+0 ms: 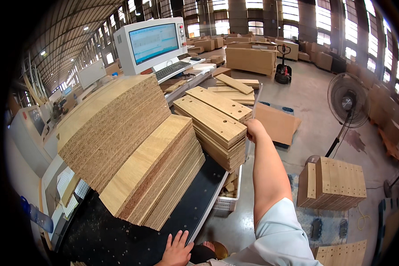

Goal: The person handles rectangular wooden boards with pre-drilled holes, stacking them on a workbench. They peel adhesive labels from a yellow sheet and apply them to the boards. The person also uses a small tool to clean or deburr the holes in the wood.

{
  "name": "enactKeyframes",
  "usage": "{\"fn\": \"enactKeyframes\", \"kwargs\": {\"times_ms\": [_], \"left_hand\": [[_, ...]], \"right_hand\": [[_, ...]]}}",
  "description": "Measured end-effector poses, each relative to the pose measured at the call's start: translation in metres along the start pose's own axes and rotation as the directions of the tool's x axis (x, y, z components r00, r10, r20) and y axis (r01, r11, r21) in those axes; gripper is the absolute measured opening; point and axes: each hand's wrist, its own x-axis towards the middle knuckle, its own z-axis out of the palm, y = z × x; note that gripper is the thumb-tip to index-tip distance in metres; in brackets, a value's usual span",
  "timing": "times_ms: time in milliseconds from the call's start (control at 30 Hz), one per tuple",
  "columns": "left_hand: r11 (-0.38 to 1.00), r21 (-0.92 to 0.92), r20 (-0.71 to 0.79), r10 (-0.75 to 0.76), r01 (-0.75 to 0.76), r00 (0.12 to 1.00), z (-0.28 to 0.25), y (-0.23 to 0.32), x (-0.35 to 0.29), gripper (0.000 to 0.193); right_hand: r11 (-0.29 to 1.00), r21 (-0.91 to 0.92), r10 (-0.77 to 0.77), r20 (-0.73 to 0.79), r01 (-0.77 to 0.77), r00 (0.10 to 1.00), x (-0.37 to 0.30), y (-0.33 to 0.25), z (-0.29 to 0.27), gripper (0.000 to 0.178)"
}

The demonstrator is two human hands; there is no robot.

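Observation:
My left hand rests with its fingers spread on the black tabletop, near its front edge. My right arm reaches far forward, and my right hand is curled against the near right end of a drilled wooden board; its fingertips are partly hidden. That board lies beside another drilled board, on top of a stack of several. To the left stand a tall stack of wide particleboard panels and a lower stack of narrow panels.
Beyond the stacks stands a computer with a keyboard. Loose boards lie past the drilled ones. A crate of offcuts sits under the table's right edge. Rightward are a pedestal fan, board stacks and a pallet jack.

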Motion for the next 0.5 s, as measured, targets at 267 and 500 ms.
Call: {"fn": "enactKeyframes", "kwargs": {"times_ms": [267, 500], "left_hand": [[1.000, 0.008, 0.087, 0.009, -0.010, 0.996, -0.005, -0.002, 0.002, 0.056], [0.995, 0.095, -0.037, -0.024, 0.027, 0.999, 0.005, -0.004, -0.005, 0.043]], "right_hand": [[0.940, 0.324, -0.070, -0.128, 0.108, 0.989, -0.014, 0.069, -0.013, 0.018], [0.807, 0.506, 0.306, 0.083, -0.304, 0.949, -0.175, 0.338, 0.027, 0.010]]}}
